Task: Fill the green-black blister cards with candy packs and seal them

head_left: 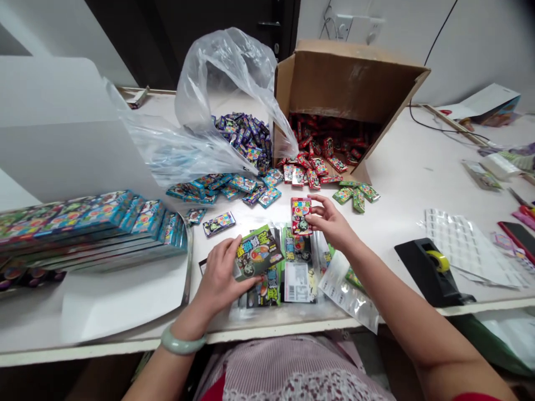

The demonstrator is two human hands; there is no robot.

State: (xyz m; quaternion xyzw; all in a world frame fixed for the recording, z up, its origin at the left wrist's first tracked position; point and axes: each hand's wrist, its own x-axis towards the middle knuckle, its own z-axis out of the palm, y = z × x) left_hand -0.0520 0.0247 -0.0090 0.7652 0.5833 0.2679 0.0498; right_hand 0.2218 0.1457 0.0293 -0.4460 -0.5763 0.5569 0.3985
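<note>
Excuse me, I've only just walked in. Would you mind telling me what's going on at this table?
A person at a white table holds a green printed packet in their left hand and a small red printed box in their right hand, above more packets. Behind, blue packs spill beside a plastic bag, and red packs lie in a tipped cardboard box.
</note>
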